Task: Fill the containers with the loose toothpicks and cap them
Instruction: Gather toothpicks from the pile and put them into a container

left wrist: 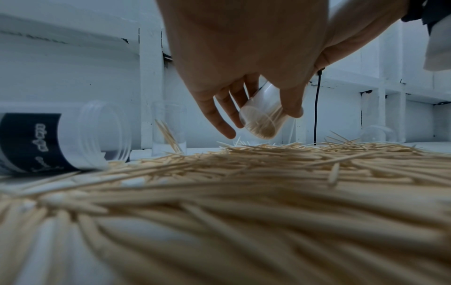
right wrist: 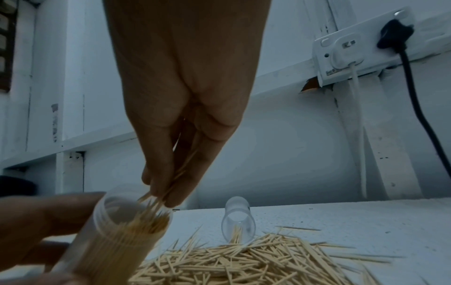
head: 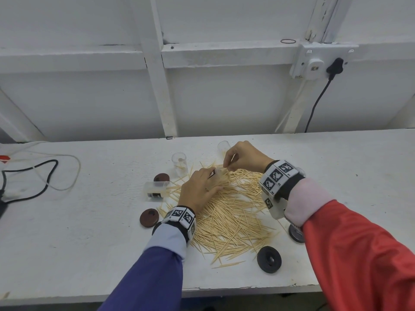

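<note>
A wide heap of loose toothpicks (head: 233, 212) covers the middle of the white table (head: 89, 243). My left hand (head: 199, 187) grips a clear container (left wrist: 262, 115), tilted above the heap and nearly full of toothpicks (right wrist: 117, 241). My right hand (head: 242, 159) pinches a small bunch of toothpicks (right wrist: 168, 185), its tips at the container's open mouth. An upright clear container (head: 179, 163) holds a few picks. Another (head: 223, 145) stands behind my right hand. A labelled one (head: 156, 189) lies on its side, left of the heap.
Brown caps lie at the left (head: 149, 217) and back left (head: 161, 177) of the heap. A black cap (head: 269, 259) sits front right, another (head: 296, 233) under my right sleeve. Cables (head: 33, 176) trail at far left. A wall socket with black plug (head: 334, 67) is behind.
</note>
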